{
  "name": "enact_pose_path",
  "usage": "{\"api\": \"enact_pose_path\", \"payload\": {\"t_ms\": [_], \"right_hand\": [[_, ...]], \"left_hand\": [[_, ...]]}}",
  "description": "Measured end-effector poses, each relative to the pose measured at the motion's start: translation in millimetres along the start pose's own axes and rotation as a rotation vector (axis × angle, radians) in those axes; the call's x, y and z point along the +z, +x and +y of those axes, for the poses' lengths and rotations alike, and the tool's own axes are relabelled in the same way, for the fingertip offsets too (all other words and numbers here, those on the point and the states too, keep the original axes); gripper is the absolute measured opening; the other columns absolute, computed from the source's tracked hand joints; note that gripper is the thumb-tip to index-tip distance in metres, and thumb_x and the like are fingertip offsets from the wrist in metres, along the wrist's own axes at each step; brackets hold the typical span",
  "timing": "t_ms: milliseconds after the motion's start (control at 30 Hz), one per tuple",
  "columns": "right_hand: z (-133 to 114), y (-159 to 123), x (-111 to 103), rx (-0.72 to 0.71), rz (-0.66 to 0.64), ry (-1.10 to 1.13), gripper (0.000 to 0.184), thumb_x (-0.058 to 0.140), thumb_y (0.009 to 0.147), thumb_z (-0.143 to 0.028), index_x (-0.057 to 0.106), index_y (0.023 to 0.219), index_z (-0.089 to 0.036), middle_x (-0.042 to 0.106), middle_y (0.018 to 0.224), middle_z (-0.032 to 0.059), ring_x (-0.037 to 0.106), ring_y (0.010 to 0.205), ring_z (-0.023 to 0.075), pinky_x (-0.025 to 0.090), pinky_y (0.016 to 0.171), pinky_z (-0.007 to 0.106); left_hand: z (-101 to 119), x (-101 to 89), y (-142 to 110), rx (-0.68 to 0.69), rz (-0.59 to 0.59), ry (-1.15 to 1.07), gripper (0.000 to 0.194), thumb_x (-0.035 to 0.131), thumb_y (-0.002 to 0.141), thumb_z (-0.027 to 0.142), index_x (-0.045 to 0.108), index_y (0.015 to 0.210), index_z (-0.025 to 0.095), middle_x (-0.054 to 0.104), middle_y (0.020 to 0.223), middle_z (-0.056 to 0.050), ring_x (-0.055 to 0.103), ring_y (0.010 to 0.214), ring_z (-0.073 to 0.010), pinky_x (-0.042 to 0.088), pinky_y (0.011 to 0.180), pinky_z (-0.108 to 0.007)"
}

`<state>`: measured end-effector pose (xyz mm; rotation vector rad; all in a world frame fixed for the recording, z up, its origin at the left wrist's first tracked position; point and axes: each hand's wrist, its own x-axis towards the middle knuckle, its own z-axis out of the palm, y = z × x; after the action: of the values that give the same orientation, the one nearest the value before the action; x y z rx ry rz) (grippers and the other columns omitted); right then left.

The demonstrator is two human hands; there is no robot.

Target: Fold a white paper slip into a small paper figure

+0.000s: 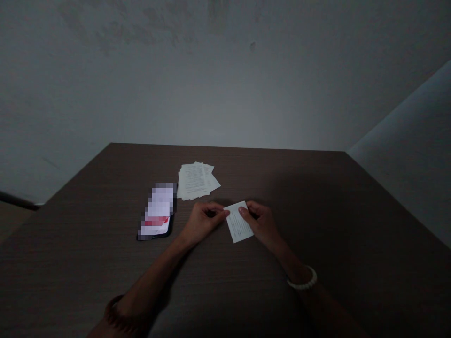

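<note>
from where i stand, the left hand [202,223] pinches one corner of a small printed paper [240,228] over the counter [225,295]; the right hand [263,227] grips its opposite side. beyond lies a paper pile [194,180], near a lit phone [159,206].

Forearms [155,277] angled inward — left hand [200,221], right hand [263,227] close together, both pinching, thumbs [221,216] uppermost.

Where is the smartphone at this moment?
In the head view, the smartphone lies left of centre on the table, left of the left hand and beside the printed papers.
</note>
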<state>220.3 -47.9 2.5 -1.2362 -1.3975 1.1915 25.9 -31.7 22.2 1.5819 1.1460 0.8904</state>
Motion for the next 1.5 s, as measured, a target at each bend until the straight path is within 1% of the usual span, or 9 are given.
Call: {"api": "enact_pose_path", "payload": {"t_ms": [133,367,533,700,967,1267,1367,1500], "right_hand": [[-0.5,-0.2,-0.1,0.003,-0.003,-0.032,0.030,0.061,0.087,-0.046,0.068,0.078,-0.018,0.067,0.064,0.0021,0.061,0.056,0.0152,0.045,0.050,0.023],[-2.9,-1.5,-0.2,0.036,-0.013,-0.050,0.033,0.059,0.088,-0.047,0.067,0.074,-0.017,0.065,0.063,0.0017,0.058,0.054,0.0142,0.042,0.048,0.023],[-1.8,-2.3,0.8,0.031,-0.005,-0.024,0.034,0.059,0.087,-0.048,0.066,0.075,-0.017,0.063,0.061,0.0008,0.057,0.053,0.0138,0.042,0.048,0.023],[-2.0,-1.9,1.3,0.026,0.013,-0.038,0.032,0.059,0.087,-0.046,0.065,0.074,-0.018,0.061,0.060,0.0002,0.055,0.052,0.0135,0.040,0.048,0.023],[-3.5,-1.9,0.7,0.005,0.033,-0.069,0.032,0.059,0.088,-0.044,0.063,0.071,-0.017,0.060,0.059,0.0003,0.055,0.052,0.0134,0.039,0.048,0.023],[-4.3,-1.9,0.8,0.004,0.030,-0.069,0.031,0.059,0.088,-0.044,0.063,0.071,-0.017,0.060,0.060,0.0002,0.055,0.053,0.0132,0.040,0.048,0.023],[-5.5,-2.1,1.0,0.005,0.023,-0.044,0.029,0.060,0.087,-0.042,0.065,0.073,-0.017,0.061,0.060,0.0000,0.056,0.053,0.0132,0.040,0.047,0.022],[-5.5,-1.8,0.9,-0.017,0.043,-0.004,0.022,0.063,0.085,-0.038,0.067,0.077,-0.018,0.066,0.065,0.0009,0.060,0.058,0.0143,0.043,0.051,0.023]], "left_hand": [[0.4,0.4,0.0,0.009,-0.008,0.003,0.021,0.067,0.082,0.034,0.074,0.076,0.015,0.073,0.074,-0.005,0.064,0.067,-0.0158,0.049,0.062,-0.027],[3.4,0.3,-0.2,-0.007,-0.015,0.021,0.022,0.066,0.083,0.034,0.073,0.075,0.015,0.073,0.073,-0.004,0.064,0.067,-0.0161,0.048,0.062,-0.026],[4.7,1.7,-1.2,0.024,0.040,0.076,0.020,0.066,0.083,0.034,0.074,0.080,0.015,0.073,0.074,-0.004,0.063,0.066,-0.0159,0.048,0.061,-0.027],[8.0,1.9,-1.2,0.045,0.113,0.080,0.016,0.071,0.078,0.031,0.075,0.082,0.016,0.072,0.071,-0.003,0.062,0.064,-0.0152,0.048,0.060,-0.026],[3.7,2.6,-0.1,0.038,0.137,0.064,0.016,0.071,0.077,0.031,0.075,0.082,0.016,0.073,0.071,-0.003,0.062,0.063,-0.0154,0.047,0.058,-0.026],[5.7,2.2,-0.9,0.023,0.129,0.041,0.017,0.070,0.078,0.032,0.074,0.077,0.015,0.074,0.073,-0.005,0.064,0.065,-0.0167,0.048,0.060,-0.027],[4.5,1.3,-0.6,0.014,0.085,0.003,0.017,0.069,0.079,0.031,0.074,0.076,0.015,0.074,0.073,-0.005,0.064,0.066,-0.0162,0.048,0.062,-0.026],[2.7,0.1,-0.7,0.011,0.018,-0.028,0.018,0.069,0.079,0.030,0.074,0.076,0.013,0.074,0.074,-0.006,0.064,0.066,-0.0159,0.048,0.061,-0.026]]}}
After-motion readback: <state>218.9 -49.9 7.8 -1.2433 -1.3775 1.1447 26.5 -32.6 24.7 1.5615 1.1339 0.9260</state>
